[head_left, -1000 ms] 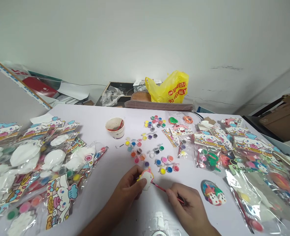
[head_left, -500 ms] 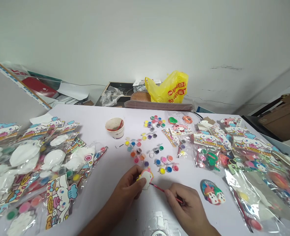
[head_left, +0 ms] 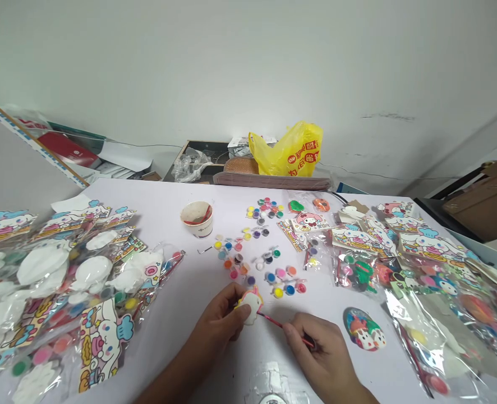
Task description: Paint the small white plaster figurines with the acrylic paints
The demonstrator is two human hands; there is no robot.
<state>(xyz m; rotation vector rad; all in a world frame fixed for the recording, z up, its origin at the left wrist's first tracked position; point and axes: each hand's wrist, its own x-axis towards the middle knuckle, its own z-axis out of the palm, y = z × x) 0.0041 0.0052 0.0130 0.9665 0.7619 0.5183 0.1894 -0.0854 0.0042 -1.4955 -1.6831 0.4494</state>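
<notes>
Head view: over a pale table, near centre, a left hand and a right hand respectively hold a white figure, likely light, stiff, brittle, best gripped by its rim, and a thin paintbrush.

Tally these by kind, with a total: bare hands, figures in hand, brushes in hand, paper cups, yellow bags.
Bare hands: 2 (left hand, right hand)
Held figure: 1
Held brush: 1
Paper cup: 1
Yellow bag: 1
Total: 6
</notes>
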